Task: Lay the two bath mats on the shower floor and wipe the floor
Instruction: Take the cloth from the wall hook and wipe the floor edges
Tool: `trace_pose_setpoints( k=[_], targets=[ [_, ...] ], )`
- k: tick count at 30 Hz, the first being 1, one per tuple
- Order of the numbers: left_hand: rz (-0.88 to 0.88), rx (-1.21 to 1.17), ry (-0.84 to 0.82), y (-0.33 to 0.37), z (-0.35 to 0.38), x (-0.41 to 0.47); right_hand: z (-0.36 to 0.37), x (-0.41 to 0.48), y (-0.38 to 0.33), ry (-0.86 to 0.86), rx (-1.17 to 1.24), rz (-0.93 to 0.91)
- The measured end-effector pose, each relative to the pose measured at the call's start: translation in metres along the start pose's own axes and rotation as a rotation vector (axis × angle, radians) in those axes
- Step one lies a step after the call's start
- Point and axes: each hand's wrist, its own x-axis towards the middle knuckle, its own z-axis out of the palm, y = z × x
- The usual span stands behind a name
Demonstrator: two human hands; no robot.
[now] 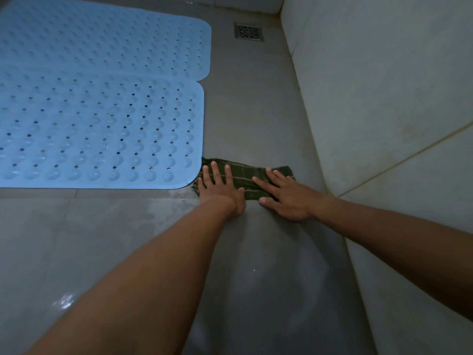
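Side by side on a dark green striped cloth [245,175], the left hand [220,185] and right hand [284,198] are both lying flat, fingers straight and spread. So they're open and pressing down, not grabbing anything. The cloth sits on the grey shower floor [256,111], and its end by the left hand's fingers touches the corner of the near blue mat [102,131]. That mat runs off to the left of the left hand, dotted with holes and bumps. Past it is the far blue mat [102,39], long edges meeting, though I can't tell if they overlap. Just right of the right hand is the pale tiled wall [384,85]. Well ahead of both hands, near the corner, there's a metal drain [248,32], close to the far mat but not touching it. Behind the hands the floor has a wet sheen [64,301].
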Motion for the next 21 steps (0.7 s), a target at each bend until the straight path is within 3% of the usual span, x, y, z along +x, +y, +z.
trace_pose_setpoints(
  k=[3, 7, 13, 18, 21],
  targets=[
    [0.05, -0.009, -0.002, -0.01, 0.0, -0.002, -0.003, -0.003, -0.006, -0.017, 0.026, -0.002],
    [0.14, -0.009, -0.002, -0.027, -0.003, 0.0, -0.007, 0.003, -0.013, 0.093, 0.215, 0.065],
    [0.259, 0.215, 0.011, -0.041, -0.005, -0.004, -0.005, -0.007, -0.04, 0.195, 0.222, 0.126],
    [0.391, 0.383, 0.341, -0.046, -0.014, -0.021, -0.012, -0.014, -0.051, 0.178, 0.256, 0.208],
    [0.445, 0.422, 0.392, -0.054, -0.009, -0.03, -0.011, -0.017, -0.058, 0.176, 0.276, 0.236]
  ],
)
